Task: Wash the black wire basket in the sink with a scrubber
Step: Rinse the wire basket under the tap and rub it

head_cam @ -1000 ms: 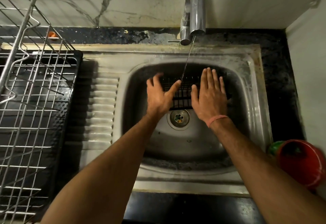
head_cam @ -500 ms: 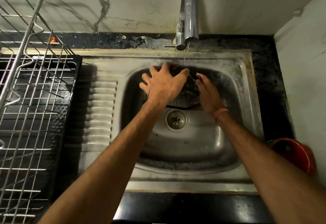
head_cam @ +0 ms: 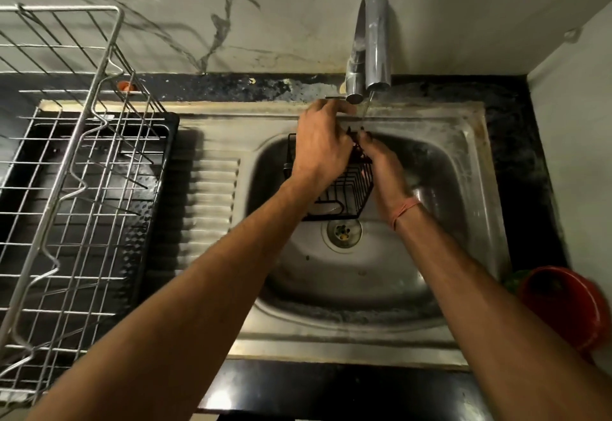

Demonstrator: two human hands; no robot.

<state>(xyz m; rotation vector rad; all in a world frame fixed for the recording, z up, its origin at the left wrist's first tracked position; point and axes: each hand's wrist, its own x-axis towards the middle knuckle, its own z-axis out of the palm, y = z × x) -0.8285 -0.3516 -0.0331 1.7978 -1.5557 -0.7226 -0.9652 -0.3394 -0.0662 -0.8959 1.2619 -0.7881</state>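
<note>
a person is leaning over a steel sink (head_cam: 457,155), both bare forearms reaching in from the near edge. the left hand (head_cam: 319,149) is curling over the top of a black wire basket (head_cam: 347,188), its fingers closing around the far upper rim. the right hand (head_cam: 381,162) is gripping the basket's right side, fingertips meeting the left hand's at the rim; whether it is holding anything else cannot be told. the basket is hanging tilted between the two hands, above the sink's drain (head_cam: 343,232). just beyond the grip, a thin stream is running from a curved tap (head_cam: 371,43). well left of the hands, a metal dish rack (head_cam: 76,169) is standing on a black tray. far right, a red bowl (head_cam: 566,308) is sitting on the counter.
</note>
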